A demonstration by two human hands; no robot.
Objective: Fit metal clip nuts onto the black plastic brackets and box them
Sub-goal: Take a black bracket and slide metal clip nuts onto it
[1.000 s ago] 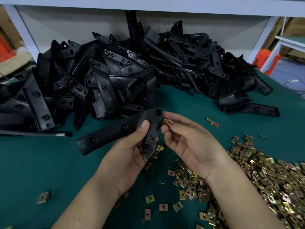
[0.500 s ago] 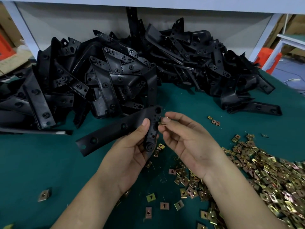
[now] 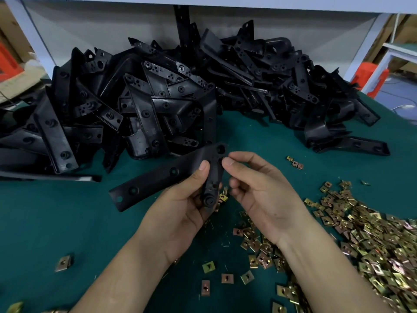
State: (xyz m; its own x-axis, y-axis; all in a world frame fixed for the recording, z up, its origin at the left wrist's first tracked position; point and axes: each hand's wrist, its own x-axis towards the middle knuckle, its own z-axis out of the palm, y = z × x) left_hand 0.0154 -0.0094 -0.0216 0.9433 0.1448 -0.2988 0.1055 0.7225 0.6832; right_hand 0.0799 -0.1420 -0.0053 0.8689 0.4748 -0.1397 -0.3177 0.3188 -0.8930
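Note:
My left hand point(image 3: 180, 213) grips a long black plastic bracket point(image 3: 162, 177) at its bend, thumb on the front face, with the long arm pointing down-left over the table. My right hand point(image 3: 264, 195) pinches thumb and forefinger against the bracket's upper end, by its holes. The metal clip nut it holds is almost wholly hidden between the fingertips and the bracket. A large pile of black brackets point(image 3: 158, 105) fills the back of the table. A heap of brass-coloured clip nuts point(image 3: 372, 240) lies to the right.
The green table mat point(image 3: 56, 222) carries loose clip nuts point(image 3: 226, 278) near my wrists, one stray nut point(image 3: 63, 263) at the left and three point(image 3: 295, 163) further back. A white shelf frame point(image 3: 225, 3) runs overhead. A red stool point(image 3: 370, 77) stands beyond the right edge.
My right hand has brought the clip nut left to the bracket's upper end, and the nut is now covered by the fingertips. My left hand keeps the bracket nearly still.

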